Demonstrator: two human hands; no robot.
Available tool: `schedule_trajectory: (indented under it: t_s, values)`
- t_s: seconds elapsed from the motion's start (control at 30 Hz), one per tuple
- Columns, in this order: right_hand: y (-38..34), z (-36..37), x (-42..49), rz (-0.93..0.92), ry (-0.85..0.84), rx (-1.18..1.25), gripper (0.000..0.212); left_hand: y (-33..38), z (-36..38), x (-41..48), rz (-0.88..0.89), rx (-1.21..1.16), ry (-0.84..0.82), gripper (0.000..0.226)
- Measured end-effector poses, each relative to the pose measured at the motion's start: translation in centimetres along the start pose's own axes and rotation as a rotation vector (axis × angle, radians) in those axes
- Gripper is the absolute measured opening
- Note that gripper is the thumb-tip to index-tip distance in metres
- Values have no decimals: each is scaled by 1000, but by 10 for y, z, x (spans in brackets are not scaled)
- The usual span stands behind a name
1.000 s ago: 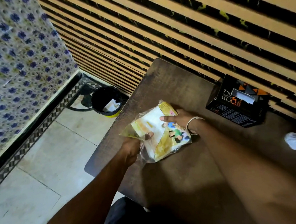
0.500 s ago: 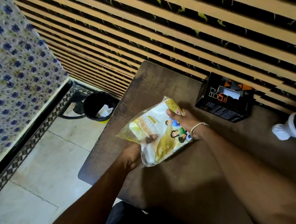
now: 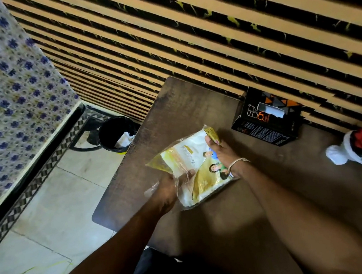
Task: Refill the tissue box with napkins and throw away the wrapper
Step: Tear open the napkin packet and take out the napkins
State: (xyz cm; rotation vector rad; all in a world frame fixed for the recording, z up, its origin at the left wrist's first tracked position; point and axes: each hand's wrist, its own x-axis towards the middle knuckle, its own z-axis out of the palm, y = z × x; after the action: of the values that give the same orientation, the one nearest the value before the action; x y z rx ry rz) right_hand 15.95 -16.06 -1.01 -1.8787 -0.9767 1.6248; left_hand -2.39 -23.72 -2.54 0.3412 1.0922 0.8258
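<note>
Head view: my left hand [image 3: 166,190] pinches the loose clear end of the napkin pack [image 3: 197,169], and my right hand [image 3: 220,154] presses fingers on its far corner, pinning it to the desk [image 3: 194,103]. The pack's long axis runs between both grips. The black tissue box [image 3: 267,119] sits beyond my right hand; the bin [image 3: 115,134] is on the floor, left.

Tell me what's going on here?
A person holds a pack of napkins on a dark table with both hands. The left hand grips the clear wrapper at the near end; the right hand presses on top. The black tissue box sits by the wall, unfilled so far. A black bin waits on the floor.
</note>
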Motion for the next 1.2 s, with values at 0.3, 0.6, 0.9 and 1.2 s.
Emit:
schedule_trajectory:
  t_s: [0.3, 0.6, 0.9, 1.2]
  values:
    - [21, -32, -2, 62, -274, -143, 67, 16, -23, 5, 72, 156, 72, 39]
    - [20, -41, 4, 0, -16, -107, 52, 70, -59, -5, 134, 329, 11, 36]
    - [-5, -28, 34, 121, 355, 189, 39, 120, -133, -19, 242, 139, 259, 45]
    - [-53, 1, 61, 11, 304, 194, 52, 119, -125, -24, 255, 113, 212, 43]
